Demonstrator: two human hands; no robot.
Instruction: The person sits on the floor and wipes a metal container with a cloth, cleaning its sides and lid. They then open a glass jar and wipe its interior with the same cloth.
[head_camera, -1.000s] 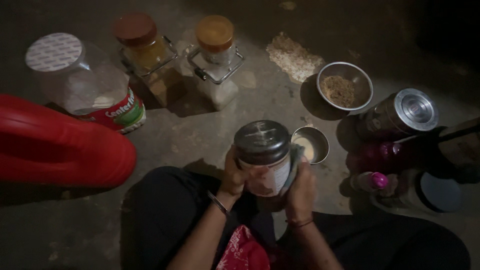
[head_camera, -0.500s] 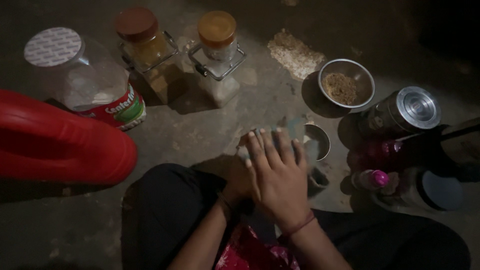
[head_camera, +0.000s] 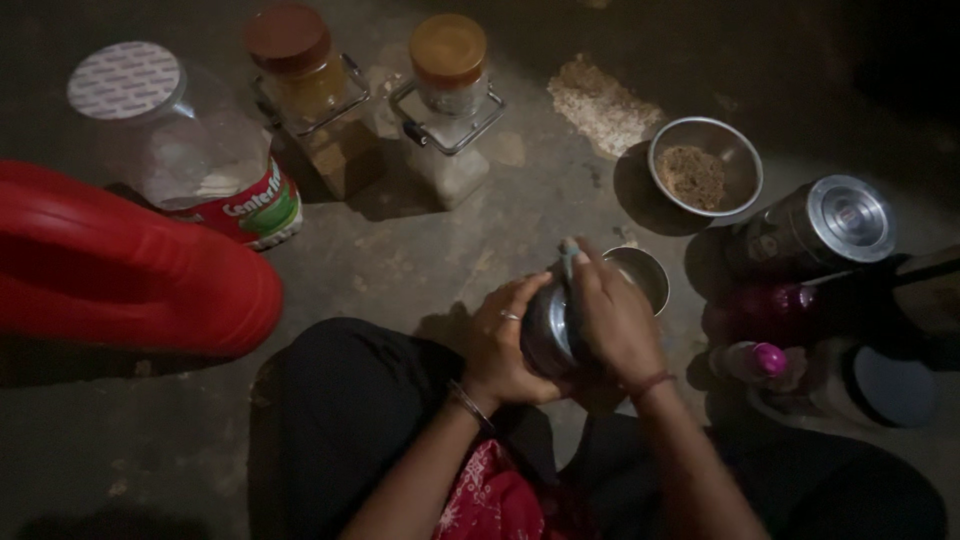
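Centrally, low in the view: a small round steel jar (head_camera: 552, 335), held just above the lap and close over the floor, clasped between both hands. Left hand (head_camera: 505, 345) wrapped round the jar's side, ring and bangle visible, fingers closed on the metal. Right hand (head_camera: 615, 320) cupped over the top and far side, also gripping firmly. Jar's top and contents hidden under that palm; impossible to tell whether a lid sits on it.

Probably a twisting or seating action at the jar's top. Best done with the left hand bracing the body still, the right doing the turning, and the jar kept upright and low so nothing spills.

Just behind the hands, touching or nearly so: a little steel bowl (head_camera: 642, 276), contents unclear. Further back to the right: a wider steel bowl (head_camera: 735, 150) holding brown powder. Beside it, a loose pale heap of grain (head_camera: 600, 100) on the bare floor. Right again: a steel canister (head_camera: 815, 230) with its lid on, and a pink-capped bottle (head_camera: 755, 360) in shadow.

Along the back: two clip-top glass jars, one brown-lidded (head_camera: 305, 95) with yellowish-brown filling, one orange-lidded (head_camera: 450, 95) with white filling. To the left: a clear plastic jar (head_camera: 185, 150), white lid, nearly empty. Far left: a large red plastic vessel (head_camera: 120, 270).
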